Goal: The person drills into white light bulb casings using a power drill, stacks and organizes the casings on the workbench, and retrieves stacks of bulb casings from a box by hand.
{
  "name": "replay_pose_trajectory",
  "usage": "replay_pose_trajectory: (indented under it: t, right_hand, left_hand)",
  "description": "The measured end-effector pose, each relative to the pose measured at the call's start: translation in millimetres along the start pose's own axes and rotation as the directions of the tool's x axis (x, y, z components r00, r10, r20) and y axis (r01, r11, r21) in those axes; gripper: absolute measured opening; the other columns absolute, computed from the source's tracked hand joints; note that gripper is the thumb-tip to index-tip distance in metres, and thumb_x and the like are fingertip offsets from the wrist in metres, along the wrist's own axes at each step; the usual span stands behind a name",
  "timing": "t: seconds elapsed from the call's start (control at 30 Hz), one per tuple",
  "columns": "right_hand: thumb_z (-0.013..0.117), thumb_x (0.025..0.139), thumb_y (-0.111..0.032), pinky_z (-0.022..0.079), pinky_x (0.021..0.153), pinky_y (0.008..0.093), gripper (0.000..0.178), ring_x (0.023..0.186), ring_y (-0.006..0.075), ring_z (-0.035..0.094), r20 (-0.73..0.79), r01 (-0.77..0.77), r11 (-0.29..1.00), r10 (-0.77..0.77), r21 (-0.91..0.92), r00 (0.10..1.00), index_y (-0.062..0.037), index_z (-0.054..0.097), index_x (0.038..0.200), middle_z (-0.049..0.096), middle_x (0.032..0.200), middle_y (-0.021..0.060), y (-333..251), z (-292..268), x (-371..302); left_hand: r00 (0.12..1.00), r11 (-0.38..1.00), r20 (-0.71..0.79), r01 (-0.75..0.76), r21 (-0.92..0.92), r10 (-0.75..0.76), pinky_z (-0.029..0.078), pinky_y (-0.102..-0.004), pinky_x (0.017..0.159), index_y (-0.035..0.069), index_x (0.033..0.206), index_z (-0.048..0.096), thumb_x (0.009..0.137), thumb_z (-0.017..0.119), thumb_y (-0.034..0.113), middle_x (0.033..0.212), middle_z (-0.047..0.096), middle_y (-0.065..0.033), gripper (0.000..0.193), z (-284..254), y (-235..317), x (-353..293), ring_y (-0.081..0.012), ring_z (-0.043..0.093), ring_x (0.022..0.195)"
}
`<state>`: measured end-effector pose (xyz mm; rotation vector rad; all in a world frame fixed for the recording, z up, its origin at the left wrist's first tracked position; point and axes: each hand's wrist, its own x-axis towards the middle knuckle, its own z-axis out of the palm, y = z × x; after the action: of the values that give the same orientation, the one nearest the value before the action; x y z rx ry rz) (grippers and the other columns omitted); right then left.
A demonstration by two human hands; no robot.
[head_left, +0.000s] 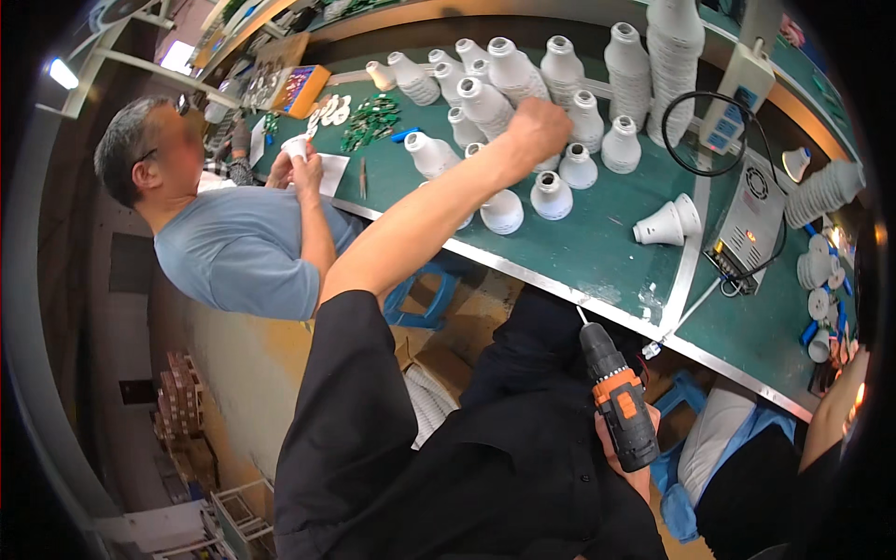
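My left hand [539, 131] reaches over the bench among white cone-shaped lamp housings [487, 110], some stacked and some single. Its fingers are curled closed, and whatever they hold is hidden. A housing stands directly under the hand. Low in front of my body, my right hand [640, 480] is wrapped around the grip of an orange and black cordless drill [623, 401]. The drill's thin bit points up toward the bench's metal front edge. Single housings [552, 196] stand upright near my left forearm, and two nested ones [668, 221] lie tipped over on the right.
A metal power supply [752, 213] with a black cable sits on the green bench [597, 257]. Tall housing stacks [674, 65] stand behind. At left, a co-worker [238, 233] holds a white piece beside green circuit boards [373, 121]. Another person's arm [840, 397] shows at right.
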<state>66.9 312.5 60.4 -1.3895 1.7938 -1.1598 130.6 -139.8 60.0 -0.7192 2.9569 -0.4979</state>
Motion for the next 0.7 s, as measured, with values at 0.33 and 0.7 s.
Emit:
replay_pose_trajectory:
  t: [0.33, 0.7]
  right_hand:
    - [0.076, 0.079, -0.006, 0.055, 0.069, 0.0334, 0.017, 0.077, 0.0276, 0.072, 0.104, -0.260, 0.932, 0.241, 0.251, 0.965, -0.0022, 0.070, 0.095, 0.070, 0.085, 0.0120, -10, -6, 8]
    - [0.076, 0.075, 0.001, 0.055, 0.067, 0.0329, 0.022, 0.077, 0.0204, 0.073, 0.081, -0.197, 0.977, 0.190, 0.084, 0.978, -0.0023, 0.071, 0.097, 0.071, 0.086, 0.0097, -7, -4, -4]
  left_hand:
    - [0.960, 0.995, -0.270, -0.088, -0.046, 0.073, 0.054, -0.0436, 0.069, 0.005, 0.086, 0.069, 0.084, 0.069, 0.018, 0.083, 0.068, -0.0138, 0.013, -46, 21, -19, -0.0301, 0.067, 0.077]
    - [0.982, 0.513, -0.139, -0.053, -0.857, -0.131, 0.046, -0.0486, 0.102, 0.001, 0.146, 0.040, 0.078, 0.082, 0.037, 0.132, 0.056, -0.0258, 0.087, -24, 171, -24, -0.0430, 0.055, 0.122]
